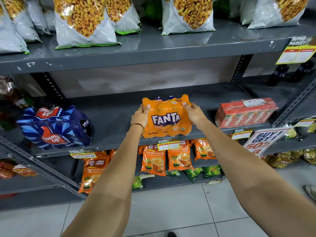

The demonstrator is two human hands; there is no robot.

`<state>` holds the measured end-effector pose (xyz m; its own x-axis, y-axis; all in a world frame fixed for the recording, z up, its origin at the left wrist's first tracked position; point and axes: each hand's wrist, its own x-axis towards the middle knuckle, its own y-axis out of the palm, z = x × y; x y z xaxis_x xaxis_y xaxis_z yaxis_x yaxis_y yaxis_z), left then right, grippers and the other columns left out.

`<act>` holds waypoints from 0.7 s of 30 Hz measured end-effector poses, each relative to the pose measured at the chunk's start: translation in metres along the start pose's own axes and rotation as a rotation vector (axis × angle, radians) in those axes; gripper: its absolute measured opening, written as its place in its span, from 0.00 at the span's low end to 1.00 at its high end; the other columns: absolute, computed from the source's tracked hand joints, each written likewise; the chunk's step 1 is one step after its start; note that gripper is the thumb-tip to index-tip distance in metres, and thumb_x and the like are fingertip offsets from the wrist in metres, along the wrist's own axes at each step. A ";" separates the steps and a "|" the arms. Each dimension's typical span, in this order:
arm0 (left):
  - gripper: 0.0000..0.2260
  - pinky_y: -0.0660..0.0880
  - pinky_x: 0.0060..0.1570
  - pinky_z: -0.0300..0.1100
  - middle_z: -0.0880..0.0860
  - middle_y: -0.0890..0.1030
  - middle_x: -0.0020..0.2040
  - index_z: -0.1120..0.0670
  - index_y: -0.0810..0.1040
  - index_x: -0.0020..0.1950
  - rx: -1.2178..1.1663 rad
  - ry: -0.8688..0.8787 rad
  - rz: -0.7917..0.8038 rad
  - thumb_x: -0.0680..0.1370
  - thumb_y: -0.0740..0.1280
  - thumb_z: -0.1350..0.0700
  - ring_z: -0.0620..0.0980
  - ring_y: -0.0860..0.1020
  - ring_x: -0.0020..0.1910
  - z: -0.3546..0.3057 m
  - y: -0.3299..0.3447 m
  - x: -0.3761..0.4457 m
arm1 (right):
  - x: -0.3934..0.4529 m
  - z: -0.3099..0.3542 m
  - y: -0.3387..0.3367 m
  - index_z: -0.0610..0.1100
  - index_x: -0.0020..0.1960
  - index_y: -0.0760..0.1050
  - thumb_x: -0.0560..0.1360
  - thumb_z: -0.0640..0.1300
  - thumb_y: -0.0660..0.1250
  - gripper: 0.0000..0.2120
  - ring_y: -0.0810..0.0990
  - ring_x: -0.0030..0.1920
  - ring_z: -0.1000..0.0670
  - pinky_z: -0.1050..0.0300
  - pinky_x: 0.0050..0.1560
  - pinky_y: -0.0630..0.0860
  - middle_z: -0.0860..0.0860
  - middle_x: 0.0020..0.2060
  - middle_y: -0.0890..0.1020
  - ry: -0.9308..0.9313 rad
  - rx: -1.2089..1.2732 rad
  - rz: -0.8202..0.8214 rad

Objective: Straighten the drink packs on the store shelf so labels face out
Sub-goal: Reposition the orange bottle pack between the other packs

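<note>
An orange Fanta pack [166,119] stands at the front edge of the grey middle shelf [112,120], its label facing me. My left hand [141,116] grips its left side and my right hand [195,113] grips its right side, thumbs on the pack's top. A blue Thums Up pack [56,128] sits to the left, turned at an angle with its end toward the aisle. On the right lies a red Maaza carton pack [246,112], its side labels facing out.
Snack bags [85,23] fill the upper shelf. Orange tea pouches [153,159] stand on the shelf below. Price tags [168,144] hang on the shelf edge, and a "Buy 1 Get 1" sign [265,140] hangs at the right. Tiled floor [171,211] lies below.
</note>
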<state>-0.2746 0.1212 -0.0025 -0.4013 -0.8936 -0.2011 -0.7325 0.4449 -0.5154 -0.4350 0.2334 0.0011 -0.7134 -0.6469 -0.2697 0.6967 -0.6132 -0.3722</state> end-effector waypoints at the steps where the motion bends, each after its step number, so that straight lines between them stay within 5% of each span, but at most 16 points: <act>1: 0.28 0.68 0.68 0.59 0.58 0.69 0.73 0.51 0.58 0.77 0.004 0.002 0.001 0.80 0.51 0.40 0.60 0.70 0.70 0.000 0.000 0.000 | 0.000 0.000 0.000 0.46 0.75 0.58 0.80 0.58 0.52 0.28 0.70 0.69 0.40 0.42 0.68 0.68 0.44 0.72 0.69 0.001 0.006 -0.002; 12: 0.28 0.66 0.69 0.59 0.58 0.69 0.73 0.50 0.55 0.77 0.048 0.008 0.034 0.80 0.50 0.39 0.61 0.69 0.70 0.000 -0.001 -0.001 | -0.001 -0.002 0.002 0.46 0.75 0.57 0.79 0.59 0.53 0.29 0.70 0.70 0.40 0.42 0.68 0.67 0.44 0.73 0.68 -0.011 0.023 -0.036; 16: 0.31 0.63 0.70 0.58 0.58 0.63 0.76 0.51 0.49 0.79 0.089 0.006 0.092 0.80 0.50 0.39 0.61 0.64 0.74 0.004 -0.010 -0.006 | -0.009 -0.001 0.014 0.45 0.78 0.50 0.75 0.63 0.57 0.39 0.61 0.75 0.40 0.39 0.72 0.63 0.44 0.76 0.61 -0.094 0.008 -0.264; 21: 0.29 0.59 0.73 0.56 0.54 0.56 0.79 0.53 0.52 0.78 0.215 0.180 -0.206 0.80 0.50 0.41 0.57 0.53 0.78 0.021 -0.065 -0.008 | -0.032 0.043 0.056 0.40 0.77 0.53 0.79 0.54 0.57 0.32 0.50 0.78 0.45 0.47 0.78 0.51 0.44 0.77 0.57 -0.413 -0.119 -0.416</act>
<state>-0.2125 0.0981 0.0155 -0.3614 -0.9301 0.0657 -0.6835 0.2163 -0.6972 -0.3702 0.2001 0.0266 -0.8198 -0.5002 0.2788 0.3345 -0.8135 -0.4757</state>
